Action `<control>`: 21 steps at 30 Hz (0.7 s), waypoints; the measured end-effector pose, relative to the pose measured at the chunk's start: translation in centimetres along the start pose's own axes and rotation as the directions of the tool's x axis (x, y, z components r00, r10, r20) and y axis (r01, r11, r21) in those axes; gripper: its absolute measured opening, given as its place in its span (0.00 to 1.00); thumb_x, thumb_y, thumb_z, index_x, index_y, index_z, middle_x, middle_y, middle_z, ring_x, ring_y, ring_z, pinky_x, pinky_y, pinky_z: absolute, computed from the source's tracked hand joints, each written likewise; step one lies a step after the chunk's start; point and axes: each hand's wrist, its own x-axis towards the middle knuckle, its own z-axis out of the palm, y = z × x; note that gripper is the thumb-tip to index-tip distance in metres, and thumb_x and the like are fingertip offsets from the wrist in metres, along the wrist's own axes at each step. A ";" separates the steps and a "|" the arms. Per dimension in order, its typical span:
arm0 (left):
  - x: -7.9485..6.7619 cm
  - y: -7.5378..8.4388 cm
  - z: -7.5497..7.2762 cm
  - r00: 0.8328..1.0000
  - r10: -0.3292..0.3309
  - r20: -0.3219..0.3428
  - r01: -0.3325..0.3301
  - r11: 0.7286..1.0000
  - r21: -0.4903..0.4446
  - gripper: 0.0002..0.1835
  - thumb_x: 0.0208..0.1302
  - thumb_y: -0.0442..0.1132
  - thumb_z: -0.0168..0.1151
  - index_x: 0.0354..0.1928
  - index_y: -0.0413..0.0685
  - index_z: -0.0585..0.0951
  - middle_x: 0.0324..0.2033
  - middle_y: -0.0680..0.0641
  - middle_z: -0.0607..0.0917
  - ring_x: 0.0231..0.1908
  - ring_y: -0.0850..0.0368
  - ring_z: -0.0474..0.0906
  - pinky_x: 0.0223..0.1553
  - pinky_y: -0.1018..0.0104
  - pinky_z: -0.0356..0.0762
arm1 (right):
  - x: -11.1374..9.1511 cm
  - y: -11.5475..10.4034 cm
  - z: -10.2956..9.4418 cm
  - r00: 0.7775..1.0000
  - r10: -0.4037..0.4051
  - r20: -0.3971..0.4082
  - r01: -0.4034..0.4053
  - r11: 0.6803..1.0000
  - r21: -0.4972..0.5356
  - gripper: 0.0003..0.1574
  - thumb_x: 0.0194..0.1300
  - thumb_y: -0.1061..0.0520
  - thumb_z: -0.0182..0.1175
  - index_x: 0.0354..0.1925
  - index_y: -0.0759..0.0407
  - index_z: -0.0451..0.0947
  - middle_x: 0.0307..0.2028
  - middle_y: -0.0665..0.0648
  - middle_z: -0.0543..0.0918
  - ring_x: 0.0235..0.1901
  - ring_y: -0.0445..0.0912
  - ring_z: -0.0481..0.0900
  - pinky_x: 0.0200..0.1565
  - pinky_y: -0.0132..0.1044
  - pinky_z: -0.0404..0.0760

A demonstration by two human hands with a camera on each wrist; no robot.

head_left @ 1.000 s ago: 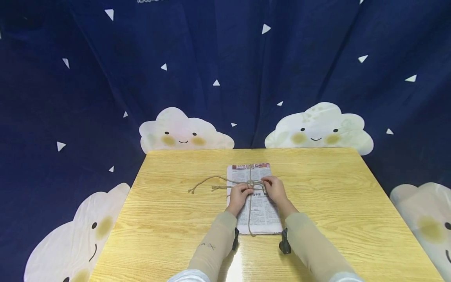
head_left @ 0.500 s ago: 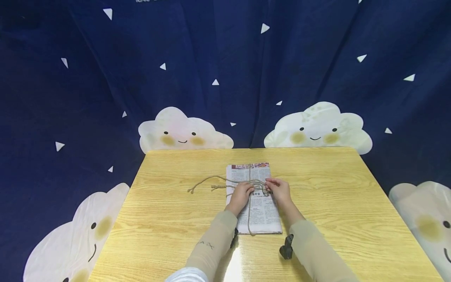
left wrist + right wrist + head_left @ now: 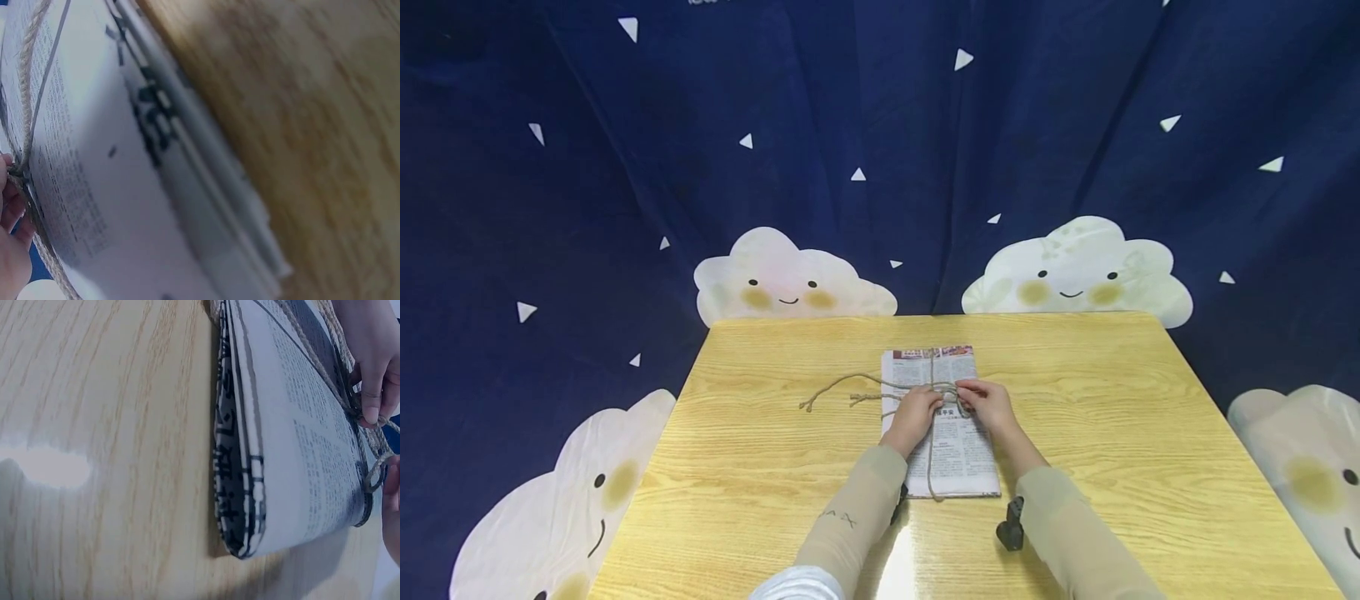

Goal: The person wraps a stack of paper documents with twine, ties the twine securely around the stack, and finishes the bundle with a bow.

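Observation:
A folded newspaper stack (image 3: 958, 458) lies on the table, with brown twine (image 3: 930, 467) crossing it lengthwise and crosswise. My left hand (image 3: 912, 419) rests over the crossing and pinches the twine between thumb and fingers, as the right wrist view shows. To its right, my right hand (image 3: 994, 408) pinches a loop of twine (image 3: 377, 472) at the stack's right side. Two long twine tails (image 3: 842, 383) trail left onto the table. In the left wrist view, my left fingers (image 3: 12, 212) touch the twine at the edge. Fingers partly hide the knot.
The wooden table (image 3: 760, 467) extends around the stack on all sides. Behind it hangs a dark blue curtain (image 3: 820, 100) with white triangles and smiling clouds. A black device (image 3: 1011, 525) is strapped at my right wrist.
My right hand first shifted right with the twine loop, then came slightly back left. My left hand stays nearly in place. The stack and the left tails have not moved visibly.

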 end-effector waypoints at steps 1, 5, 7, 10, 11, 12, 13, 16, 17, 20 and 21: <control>0.0 0.0 0.0 1.000 -0.002 0.002 0.002 1.000 0.006 0.12 0.65 0.43 0.52 0.44 0.50 0.82 0.46 0.50 0.80 0.50 0.55 0.74 0.54 0.63 0.71 | 0.0 -0.1 0.0 1.000 -0.019 0.004 0.019 1.000 -0.025 0.15 0.60 0.64 0.59 0.45 0.73 0.77 0.38 0.68 0.82 0.30 0.41 0.80 0.32 0.29 0.80; -0.1 0.1 -0.1 1.000 -0.010 0.016 0.010 1.000 0.021 0.12 0.65 0.43 0.52 0.45 0.51 0.82 0.46 0.50 0.80 0.50 0.55 0.74 0.53 0.63 0.71 | 0.0 -0.2 0.2 0.997 -0.073 0.017 0.074 0.995 -0.064 0.14 0.59 0.64 0.60 0.43 0.72 0.79 0.36 0.68 0.82 0.29 0.45 0.80 0.31 0.28 0.79; -0.1 0.1 -0.1 1.000 -0.014 0.019 0.013 1.000 0.023 0.12 0.65 0.42 0.52 0.45 0.51 0.82 0.46 0.50 0.80 0.51 0.54 0.74 0.54 0.63 0.71 | 0.1 -0.2 0.3 0.997 -0.079 0.016 0.079 0.995 -0.056 0.13 0.58 0.64 0.61 0.41 0.72 0.79 0.34 0.68 0.82 0.29 0.46 0.80 0.30 0.28 0.79; -0.1 0.1 -0.2 1.000 -0.012 0.018 0.012 1.000 0.019 0.12 0.65 0.42 0.53 0.45 0.50 0.82 0.46 0.49 0.80 0.50 0.54 0.74 0.53 0.63 0.71 | 0.2 -0.1 0.5 0.997 -0.073 0.008 0.073 0.996 -0.047 0.12 0.57 0.64 0.61 0.40 0.73 0.79 0.31 0.66 0.82 0.27 0.47 0.80 0.28 0.27 0.79; -0.1 0.1 -0.2 1.000 -0.016 0.019 0.016 1.000 0.008 0.12 0.65 0.42 0.53 0.45 0.49 0.82 0.46 0.49 0.80 0.50 0.54 0.74 0.53 0.63 0.71 | 0.3 -0.1 0.5 0.998 -0.068 0.004 0.068 0.997 -0.048 0.12 0.57 0.64 0.62 0.39 0.73 0.79 0.30 0.66 0.82 0.27 0.47 0.80 0.27 0.27 0.78; -0.1 0.1 -0.3 1.000 -0.021 0.020 0.021 1.000 -0.013 0.12 0.64 0.41 0.54 0.45 0.49 0.82 0.46 0.49 0.80 0.50 0.54 0.74 0.54 0.63 0.70 | 0.4 -0.1 0.5 0.998 -0.062 0.002 0.062 0.997 -0.045 0.12 0.58 0.64 0.61 0.39 0.73 0.79 0.30 0.66 0.82 0.26 0.48 0.80 0.26 0.27 0.78; -0.1 0.0 -0.3 1.000 -0.020 0.017 0.021 0.999 -0.035 0.12 0.64 0.41 0.54 0.45 0.48 0.82 0.46 0.49 0.80 0.50 0.54 0.74 0.54 0.63 0.70 | 0.4 0.0 0.5 0.998 -0.060 0.000 0.060 0.997 -0.046 0.12 0.58 0.64 0.61 0.39 0.73 0.79 0.30 0.67 0.82 0.26 0.49 0.80 0.26 0.27 0.78; -0.1 -0.2 -0.4 0.999 -0.033 -0.004 0.032 0.988 -0.152 0.11 0.63 0.40 0.56 0.43 0.45 0.83 0.45 0.48 0.81 0.51 0.53 0.74 0.55 0.63 0.69 | 0.5 0.2 0.6 0.999 -0.049 -0.001 0.049 0.998 -0.028 0.12 0.58 0.65 0.60 0.39 0.74 0.79 0.29 0.69 0.81 0.25 0.50 0.80 0.25 0.29 0.79; -0.2 -0.2 -0.4 0.999 -0.043 -0.012 0.039 0.979 -0.198 0.11 0.62 0.39 0.57 0.43 0.45 0.83 0.45 0.48 0.82 0.51 0.52 0.74 0.55 0.63 0.69 | 0.5 0.3 0.6 0.999 -0.043 0.004 0.043 0.999 -0.016 0.12 0.59 0.65 0.60 0.39 0.75 0.78 0.29 0.70 0.81 0.25 0.50 0.80 0.25 0.30 0.79; -0.4 -0.5 -0.4 0.994 -0.100 -0.047 0.079 0.940 -0.332 0.10 0.60 0.39 0.60 0.42 0.45 0.83 0.42 0.48 0.83 0.47 0.54 0.76 0.51 0.66 0.73 | 0.5 0.4 0.5 1.000 -0.014 0.020 0.012 0.998 0.067 0.12 0.59 0.67 0.58 0.40 0.78 0.77 0.30 0.73 0.80 0.25 0.48 0.80 0.28 0.35 0.82; -0.5 -0.6 -0.3 0.991 -0.119 -0.058 0.090 0.926 -0.366 0.10 0.59 0.38 0.60 0.41 0.46 0.84 0.41 0.48 0.83 0.46 0.55 0.77 0.49 0.67 0.74 | 0.5 0.4 0.5 1.000 -0.002 0.024 0.000 0.996 0.091 0.12 0.59 0.68 0.58 0.40 0.78 0.76 0.31 0.74 0.80 0.25 0.48 0.80 0.29 0.36 0.82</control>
